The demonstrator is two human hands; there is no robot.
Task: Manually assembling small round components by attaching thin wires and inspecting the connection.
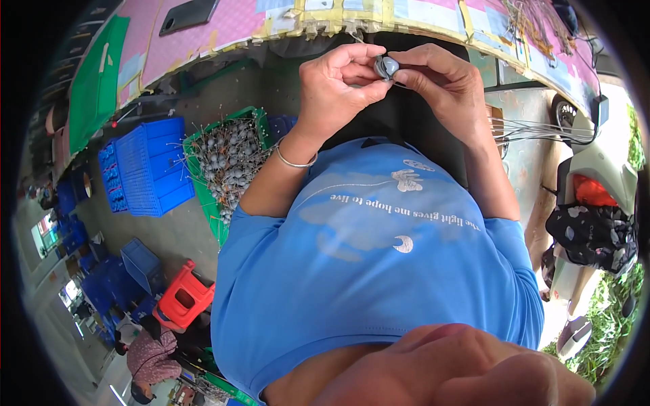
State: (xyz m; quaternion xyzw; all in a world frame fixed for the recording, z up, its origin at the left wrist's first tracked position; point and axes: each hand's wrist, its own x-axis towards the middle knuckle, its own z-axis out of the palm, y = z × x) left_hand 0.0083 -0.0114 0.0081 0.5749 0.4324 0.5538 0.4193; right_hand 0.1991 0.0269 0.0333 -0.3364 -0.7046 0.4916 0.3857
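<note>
Between both hands, close to the table's edge, is a small glossy grey rounded piece (387, 67) with a dark gap or seam across it. My left hand (345, 84) pinches its left side with thumb and index finger, the other fingers curled. From the opposite side, the thumb and forefinger of my right hand (443, 84) close on the same piece. Fingertips cover part of it, so its full shape is hidden. A green crate (215, 227) beside my left arm holds many similar grey rounded pieces on thin wire-like stems (230, 159).
The pink table (237, 20), its edge patched with tape, carries a dark phone (188, 16) and brown strands (542, 27). Blue crates (159, 166) and a red stool (184, 296) stand at left. Thin wires (535, 130) and a scooter (596, 169) are at right. Other people (152, 355) are lower left.
</note>
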